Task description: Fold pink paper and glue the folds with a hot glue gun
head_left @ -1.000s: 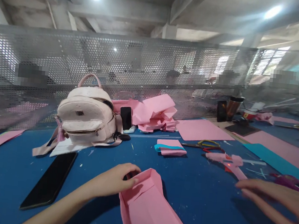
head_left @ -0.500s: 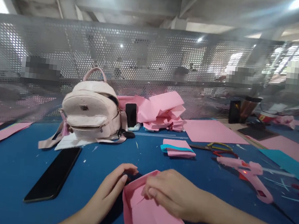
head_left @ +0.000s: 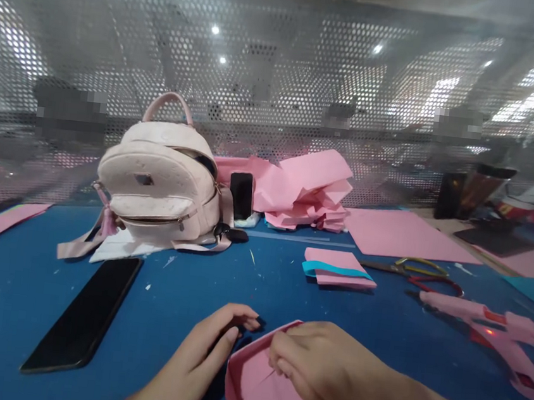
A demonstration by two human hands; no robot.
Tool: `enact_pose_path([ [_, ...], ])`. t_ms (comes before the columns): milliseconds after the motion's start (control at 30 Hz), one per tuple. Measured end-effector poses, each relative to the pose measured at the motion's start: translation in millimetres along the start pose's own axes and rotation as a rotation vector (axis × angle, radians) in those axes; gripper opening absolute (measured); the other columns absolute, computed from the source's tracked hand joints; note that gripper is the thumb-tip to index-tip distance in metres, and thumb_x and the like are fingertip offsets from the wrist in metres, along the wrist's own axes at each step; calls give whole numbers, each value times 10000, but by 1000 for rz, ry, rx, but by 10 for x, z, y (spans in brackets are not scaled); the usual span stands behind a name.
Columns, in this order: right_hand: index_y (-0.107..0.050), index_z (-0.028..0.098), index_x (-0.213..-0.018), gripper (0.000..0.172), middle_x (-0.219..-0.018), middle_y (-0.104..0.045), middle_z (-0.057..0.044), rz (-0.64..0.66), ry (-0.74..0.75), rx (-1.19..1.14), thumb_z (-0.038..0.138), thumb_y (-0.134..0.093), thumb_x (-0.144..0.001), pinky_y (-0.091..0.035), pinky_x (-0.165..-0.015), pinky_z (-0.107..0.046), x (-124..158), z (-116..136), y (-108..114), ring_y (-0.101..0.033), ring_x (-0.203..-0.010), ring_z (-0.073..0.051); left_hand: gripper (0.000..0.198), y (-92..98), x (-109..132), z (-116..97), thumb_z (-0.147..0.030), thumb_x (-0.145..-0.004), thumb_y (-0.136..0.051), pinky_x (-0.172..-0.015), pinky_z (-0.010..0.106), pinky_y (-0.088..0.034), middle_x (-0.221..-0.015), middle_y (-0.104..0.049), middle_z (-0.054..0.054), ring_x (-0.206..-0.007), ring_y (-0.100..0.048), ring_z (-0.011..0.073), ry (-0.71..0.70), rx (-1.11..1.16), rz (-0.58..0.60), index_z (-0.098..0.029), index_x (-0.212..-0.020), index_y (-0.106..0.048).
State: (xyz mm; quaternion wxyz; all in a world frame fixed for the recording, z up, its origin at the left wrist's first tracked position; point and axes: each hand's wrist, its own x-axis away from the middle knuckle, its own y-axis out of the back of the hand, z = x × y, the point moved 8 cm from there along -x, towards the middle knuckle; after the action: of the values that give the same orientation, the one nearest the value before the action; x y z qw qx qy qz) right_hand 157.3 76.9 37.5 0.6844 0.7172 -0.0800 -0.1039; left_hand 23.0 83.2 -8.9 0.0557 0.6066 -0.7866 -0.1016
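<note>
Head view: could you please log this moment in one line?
right hand: grip curled at far end of pink tray | left hand: open beside it | glue gun: on table, red light lit

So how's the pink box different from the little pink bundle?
The box has raised walls; the bundle looks flatter. The bundle has a blue strip, the box shows only pink. The right hand is at the box; the bundle sits untouched. Both look like folded paper.

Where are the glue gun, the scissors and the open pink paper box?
Pink glue gun [head_left: 502,347]: head view, on the upper part of its grip.
Scissors [head_left: 399,268]: head view, about where blades and handles meet.
Open pink paper box [head_left: 274,399]: head view, on its bare inside bottom.
</note>
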Motion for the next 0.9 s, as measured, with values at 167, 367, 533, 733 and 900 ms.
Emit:
enact_pose_path([
  [167,-596,172,-895,116,-918,-658,-61,-2,5,66,86,-521,-875,-470,-652,-337,13,43,-27,-583,-726,-201,277,-14,4,-28,-375,-1028,-406,-1043,306,-417,-1197,-676,15,-1158,-600,192,-14,-24,7,-281,-1198,-604],
  [367,-612,157,-895,130,-890,-657,-55,53,21,37,75,-513,-881,-454,-631,-335,-11,64,-40,-585,-720,-200,264,-30,1,-115,-340,-1026,-409,-1021,283,-423,-1171,-682,18,-1141,-604,182,-33,-46,17,-257,-1167,-616],
  [533,-626,154,-865,144,-854,-673,-45,61,34,53,66,-514,-886,-428,-606,-327,-41,92,12,-602,-713,-201,272,-49,6,-133,-337,-1028,-398,-1026,289,-421,-1170,-683,21,-1142,-604,180,-43,-47,25,-248,-1171,-612],
  [733,-636,153,-882,162,-858,-682,-35,28,9,35,83,-493,-911,-414,-619,-325,-47,93,15,-595,-711,-201,270,-56,29,-140,-338,-1029,-402,-1025,317,-425,-1169,-681,34,-1139,-607,198,-52,-45,26,-242,-1171,-610],
  [900,-640,147,-899,128,-893,-693,-39,31,18,35,99,-521,-909,-409,-652,-332,-49,119,27,-596,-751,-212,276,-62,32,-171,-343,-1031,-395,-1019,328,-429,-1164,-681,42,-1133,-612,202,-71,-48,30,-235,-1170,-609],
])
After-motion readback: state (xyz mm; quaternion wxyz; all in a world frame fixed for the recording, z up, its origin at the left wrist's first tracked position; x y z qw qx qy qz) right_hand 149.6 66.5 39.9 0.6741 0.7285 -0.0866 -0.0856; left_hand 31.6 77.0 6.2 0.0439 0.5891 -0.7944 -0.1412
